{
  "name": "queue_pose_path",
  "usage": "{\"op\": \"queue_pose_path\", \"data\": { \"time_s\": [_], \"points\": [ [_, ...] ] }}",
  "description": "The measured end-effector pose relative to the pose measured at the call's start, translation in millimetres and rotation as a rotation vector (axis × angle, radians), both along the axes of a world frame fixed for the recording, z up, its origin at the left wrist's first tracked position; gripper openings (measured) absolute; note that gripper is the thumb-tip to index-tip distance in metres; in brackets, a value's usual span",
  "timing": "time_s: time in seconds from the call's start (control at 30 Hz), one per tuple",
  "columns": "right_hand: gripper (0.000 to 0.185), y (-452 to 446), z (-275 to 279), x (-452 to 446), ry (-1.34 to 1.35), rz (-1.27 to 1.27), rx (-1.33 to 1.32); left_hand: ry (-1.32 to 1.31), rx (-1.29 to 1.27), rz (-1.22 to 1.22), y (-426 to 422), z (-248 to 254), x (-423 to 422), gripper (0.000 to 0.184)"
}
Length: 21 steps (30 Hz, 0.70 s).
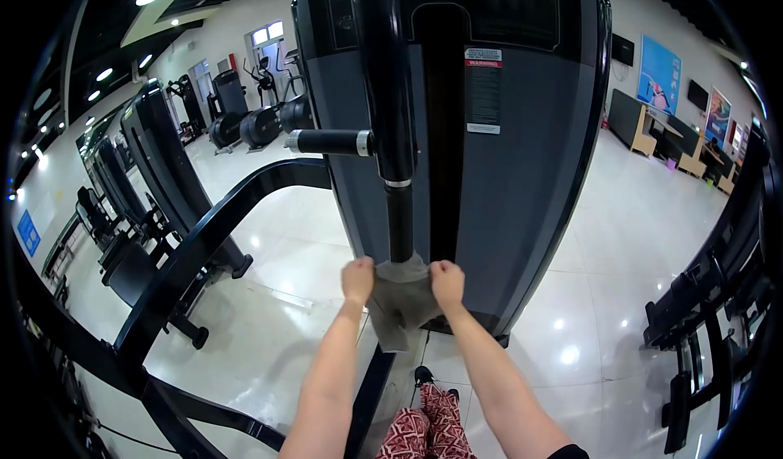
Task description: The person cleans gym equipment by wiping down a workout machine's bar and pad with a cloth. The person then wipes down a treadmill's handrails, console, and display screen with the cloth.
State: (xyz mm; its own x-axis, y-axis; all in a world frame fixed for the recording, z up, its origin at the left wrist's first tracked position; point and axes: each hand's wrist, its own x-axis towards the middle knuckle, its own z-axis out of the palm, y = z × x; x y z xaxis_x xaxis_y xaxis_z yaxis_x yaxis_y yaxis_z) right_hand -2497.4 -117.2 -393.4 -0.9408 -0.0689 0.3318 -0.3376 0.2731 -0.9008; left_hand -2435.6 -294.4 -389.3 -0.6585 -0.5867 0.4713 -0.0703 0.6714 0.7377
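Left hand [357,280]: closed, knuckles up, gripping one upper corner of the cloth. Right hand [447,284]: likewise closed, on the opposite corner. One cloth [401,297], grey, thin, creased, hung between my fists, its lower end narrowing to a flap. One handle [400,222], black, cylindrical, stood upright just above the cloth. One machine panel [522,182], smooth, dark grey, rose beyond my hands, with a printed warning label [483,92].
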Motion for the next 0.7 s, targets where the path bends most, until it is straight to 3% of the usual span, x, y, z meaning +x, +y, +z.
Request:
{"op": "queue_pose_path", "data": {
  "time_s": [0.03,0.1,0.17,0.2,0.3,0.4,0.5,0.57,0.7],
  "points": [
    [0.026,5.8,18.2,-3.1,0.029,-0.016,-0.058,-0.038,0.091,0.1,-2.5,20.4,8.0,0.042],
    [0.025,5.9,73.6,-2.2,0.258,0.171,0.003,0.014,0.007,0.085,8.1,75.7,6.1,0.041],
    [0.026,-9.0,110.1,5.8,0.279,0.177,-0.064,0.145,-0.339,-0.084,29.7,101.0,-0.9,0.041],
    [0.026,-14.0,109.1,8.6,0.263,0.173,-0.029,0.143,-0.339,-0.088,29.2,98.3,1.0,0.041],
    [0.025,-0.3,78.3,8.2,0.298,0.121,0.035,0.212,-0.252,-0.031,25.9,73.5,22.1,0.039],
    [0.023,25.7,59.5,1.0,0.247,0.068,0.005,0.286,0.045,0.06,15.9,63.4,46.9,0.034],
    [0.026,20.9,104.7,12.6,0.463,0.115,-0.168,0.428,-0.039,0.075,26.9,109.0,51.0,0.037],
    [0.026,19.9,147.5,5.7,0.582,0.099,-0.266,0.573,0.068,0.052,17.8,143.5,43.7,0.039],
    [0.028,9.6,207.9,-18.6,0.532,-0.001,-0.35,0.647,0.317,0.09,4.3,178.3,-6.6,0.036]
  ]
}}
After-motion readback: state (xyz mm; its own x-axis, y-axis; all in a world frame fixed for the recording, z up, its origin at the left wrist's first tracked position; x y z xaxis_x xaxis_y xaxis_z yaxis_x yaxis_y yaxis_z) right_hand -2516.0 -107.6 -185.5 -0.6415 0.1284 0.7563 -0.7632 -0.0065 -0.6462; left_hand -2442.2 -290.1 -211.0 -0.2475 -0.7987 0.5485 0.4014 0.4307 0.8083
